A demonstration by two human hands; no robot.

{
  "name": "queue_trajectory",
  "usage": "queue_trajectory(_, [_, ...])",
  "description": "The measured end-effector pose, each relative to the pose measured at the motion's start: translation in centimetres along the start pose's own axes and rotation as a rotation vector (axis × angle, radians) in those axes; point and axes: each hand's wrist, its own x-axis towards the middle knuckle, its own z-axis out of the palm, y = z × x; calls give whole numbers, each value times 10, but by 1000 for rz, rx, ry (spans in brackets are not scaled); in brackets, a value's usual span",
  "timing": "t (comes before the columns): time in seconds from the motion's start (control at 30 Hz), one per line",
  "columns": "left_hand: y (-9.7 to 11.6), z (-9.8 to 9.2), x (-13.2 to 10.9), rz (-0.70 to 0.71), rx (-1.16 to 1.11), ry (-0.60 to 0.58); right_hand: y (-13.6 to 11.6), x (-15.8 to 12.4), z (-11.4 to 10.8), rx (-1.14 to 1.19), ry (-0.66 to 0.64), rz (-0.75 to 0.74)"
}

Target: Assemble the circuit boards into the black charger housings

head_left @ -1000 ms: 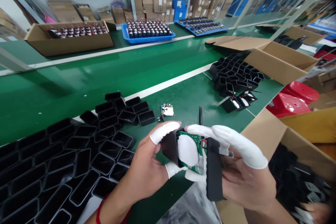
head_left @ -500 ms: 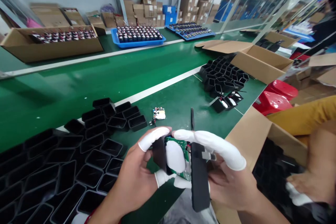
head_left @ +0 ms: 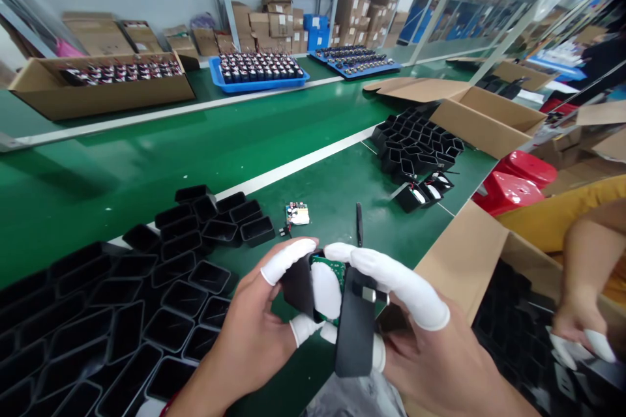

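Tabletop (head_left: 332, 195): smooth, glossy green, crossed by a straight white strip.
Black cases, left group (head_left: 169, 329): many open rectangular shells, rounded corners, packed rim to rim.
Carton (head_left: 454, 254): brown cardboard, flap folded out, black parts inside; a co-worker's hand (head_left: 581, 332) at them.
Black cases, far group (head_left: 415, 140): similar shells, clustered near a second carton (head_left: 482, 130).
Right hand (head_left: 425, 345): white finger covers; fingers grip the cover.
Left hand (head_left: 264, 319): white finger covers; thumb and finger clasp the housing.
Cover (head_left: 355, 332): flat black slab, rounded corners, bright metal prongs (head_left: 369, 294) on its outer face.
Housing (head_left: 297, 287): black box held in front of the wearer, open side toward the cover.
White pad (head_left: 326, 291): rounded, matte, against the green circuit board (head_left: 335, 266), which sits partly inside the housing.
Loose board (head_left: 297, 213): small, component-studded, beyond the left hand.
Black strip (head_left: 359, 225): slim, lying beyond the right hand.
Edges: housing rim and cover stand narrowly apart, board showing between.
Room: green surface stretches between both case groups; carton flap just beside the right hand.
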Motion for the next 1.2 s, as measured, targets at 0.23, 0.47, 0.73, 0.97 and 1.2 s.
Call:
queue_trajectory(0.23, [-1, -4, -1, 59, 106, -50, -10, 4, -9, -76, -51, 59])
queue_trajectory(0.47, [4, -1, -1, 92, 1, -36, -13, 7, -2, 9, -46, 147])
queue_trajectory(0.73, [10, 4, 6, -86, -418, 18, 10, 3, 6, 184, -16, 196])
queue_trajectory(0.97, [6, 6, 3, -163, -532, -3, 18, -15, 11, 394, 89, 224])
queue_trajectory(1.2, [19, 7, 8, -48, -351, 26, 12, 7, 8, 117, -16, -86])
